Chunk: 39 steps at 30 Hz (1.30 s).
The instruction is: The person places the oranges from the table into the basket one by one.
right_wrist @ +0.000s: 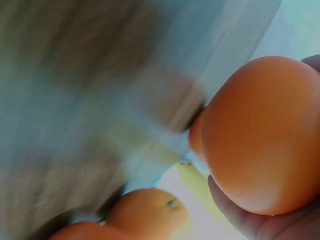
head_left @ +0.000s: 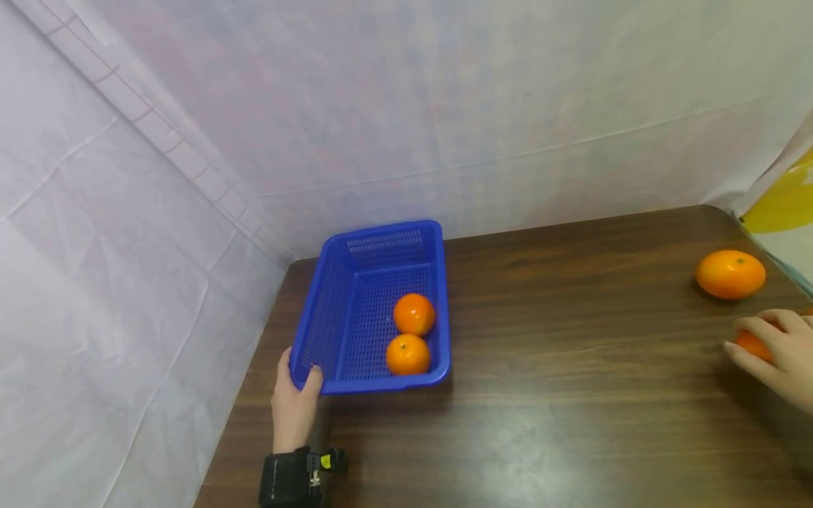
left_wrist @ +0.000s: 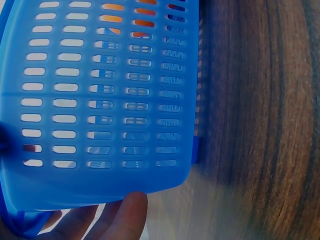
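My left hand (head_left: 295, 409) grips the near left corner of a blue plastic basket (head_left: 381, 386), thumb over the rim and the other fingers outside. In the left wrist view the fingers (left_wrist: 131, 215) curl against the slotted basket wall (left_wrist: 115, 185). Inside the basket, an orange (head_left: 414, 314) and a second orange (head_left: 408, 355) sit together on the right side. Far to the right, my right hand (head_left: 784, 356) curls round an orange (right_wrist: 262, 135), which fills much of the right wrist view. Just beyond that hand lies another orange (head_left: 730, 274).
A brown wood-grain table (head_left: 559, 339) carries everything. White sheeting (head_left: 476, 127) rises along its back and left sides. Several more oranges (right_wrist: 150, 212) show near the right hand. A yellow-and-white surface (head_left: 784, 197) lies past the right edge.
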Tool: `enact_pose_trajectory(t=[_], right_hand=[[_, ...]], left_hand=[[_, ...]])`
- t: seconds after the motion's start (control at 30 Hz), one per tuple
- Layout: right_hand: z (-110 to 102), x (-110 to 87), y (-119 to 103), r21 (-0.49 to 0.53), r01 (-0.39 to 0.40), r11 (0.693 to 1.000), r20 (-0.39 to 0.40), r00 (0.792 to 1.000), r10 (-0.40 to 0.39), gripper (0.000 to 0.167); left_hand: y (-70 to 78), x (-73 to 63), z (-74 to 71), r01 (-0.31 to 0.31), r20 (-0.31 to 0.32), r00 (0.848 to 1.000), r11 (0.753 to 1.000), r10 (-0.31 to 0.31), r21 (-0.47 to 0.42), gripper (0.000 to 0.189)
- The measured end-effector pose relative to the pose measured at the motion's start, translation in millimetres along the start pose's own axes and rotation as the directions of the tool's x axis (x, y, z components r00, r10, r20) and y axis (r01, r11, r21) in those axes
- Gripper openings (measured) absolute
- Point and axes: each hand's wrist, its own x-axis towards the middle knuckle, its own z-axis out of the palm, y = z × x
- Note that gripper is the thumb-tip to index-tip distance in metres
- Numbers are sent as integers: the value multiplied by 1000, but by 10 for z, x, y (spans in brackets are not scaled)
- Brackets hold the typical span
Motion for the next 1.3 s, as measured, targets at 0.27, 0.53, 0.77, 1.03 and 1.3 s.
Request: enact_pose_trajectory(t=[0.27,0.53,0.77,1.03,1.3], right_hand=[[-49,268,-252,-100,79,992,190,980,-59,40],[-30,447,-473,-68,144,987,252,960,-123,30],[0,605,-701,-32,134,991,282,952,-119,31],[70,778,-966,12,178,984,254,951,-175,33],[116,887,-1216,55,151,987,320,934,-161,38]], left_hand=[[-9,-1,5,13,12,1000,1000,-13,-9,72],[-2,-9,-5,-1,8,1000,1000,1,-19,71],[-15,-7,-5,-17,-4,1000,1000,17,-7,71],[-27,-5,6,-7,6,1000,1000,7,-9,72],[-12,6,-1,-4,6,1000,1000,4,-12,73]])
